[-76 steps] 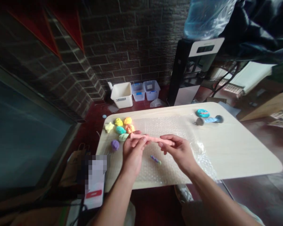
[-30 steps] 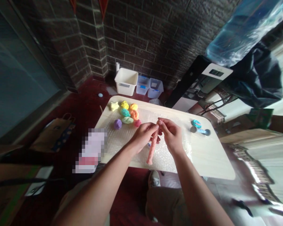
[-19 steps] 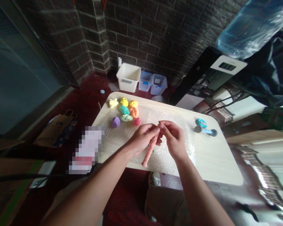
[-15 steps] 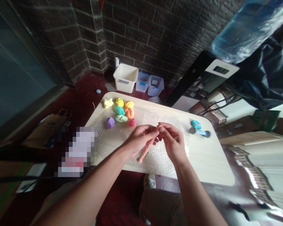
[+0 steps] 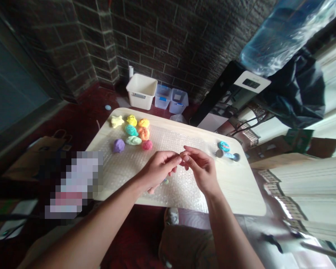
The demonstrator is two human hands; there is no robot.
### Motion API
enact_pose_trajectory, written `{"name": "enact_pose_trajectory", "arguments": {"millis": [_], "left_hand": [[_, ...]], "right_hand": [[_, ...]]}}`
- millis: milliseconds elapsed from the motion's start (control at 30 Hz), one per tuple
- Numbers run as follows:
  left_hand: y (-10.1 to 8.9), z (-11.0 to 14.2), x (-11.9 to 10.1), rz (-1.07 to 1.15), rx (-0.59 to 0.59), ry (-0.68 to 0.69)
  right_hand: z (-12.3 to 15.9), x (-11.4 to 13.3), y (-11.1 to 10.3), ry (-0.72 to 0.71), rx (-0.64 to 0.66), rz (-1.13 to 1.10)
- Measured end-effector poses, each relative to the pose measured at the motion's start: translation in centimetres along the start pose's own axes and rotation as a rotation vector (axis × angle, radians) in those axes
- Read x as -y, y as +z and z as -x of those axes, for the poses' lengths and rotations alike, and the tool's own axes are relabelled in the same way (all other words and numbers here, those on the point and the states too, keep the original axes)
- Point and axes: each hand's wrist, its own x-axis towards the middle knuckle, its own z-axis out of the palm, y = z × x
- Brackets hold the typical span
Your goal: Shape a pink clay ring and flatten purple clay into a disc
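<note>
My left hand (image 5: pixel 159 170) is closed, thumb and fingers pinched over the bubble wrap. The end of a peach-coloured clay roll (image 5: pixel 151 190) shows below its palm, and the rest is hidden by the hand. My right hand (image 5: pixel 203 170) meets it fingertip to fingertip, pinching what looks like the roll's upper end; the fingers mostly cover it. Beneath the hands, a small greenish speck (image 5: pixel 166 181) lies on the bubble wrap (image 5: pixel 182 192). Lumps of clay stand at the table's left, among them a purple lump (image 5: pixel 119 145), a red lump (image 5: pixel 147 145) and an orange lump (image 5: pixel 143 133).
The pale table (image 5: pixel 240 190) carries a blue clay lump (image 5: pixel 223 146) and a small dumbbell-shaped object (image 5: pixel 227 155) on its right. Behind it are a white basket (image 5: pixel 141 99) and blue-tinted bins (image 5: pixel 178 106) by a brick wall. A paper bag (image 5: pixel 35 158) sits left.
The view has shifted, so the table appears further left. The clay roll, hanging plainly below my left hand before, is now mostly covered by it. Both hands stay pinched together.
</note>
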Motion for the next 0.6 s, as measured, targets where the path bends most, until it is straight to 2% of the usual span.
{"name": "enact_pose_trajectory", "arguments": {"millis": [200, 400, 500, 600], "left_hand": [[-0.9, -0.2, 0.6, -0.145, -0.061, 0.096], [-1.2, -0.2, 0.3, -0.243, -0.005, 0.189], [-1.1, 0.0, 0.1, -0.214, 0.037, 0.170], [-1.0, 0.2, -0.1, -0.123, 0.074, 0.060]], "right_hand": [[0.0, 1.1, 0.2, -0.076, 0.095, 0.151], [0.1, 0.7, 0.1, -0.091, 0.069, 0.178], [0.0, 0.0, -0.3, -0.078, -0.001, 0.146], [-0.2, -0.4, -0.6, -0.021, -0.052, 0.097]]}}
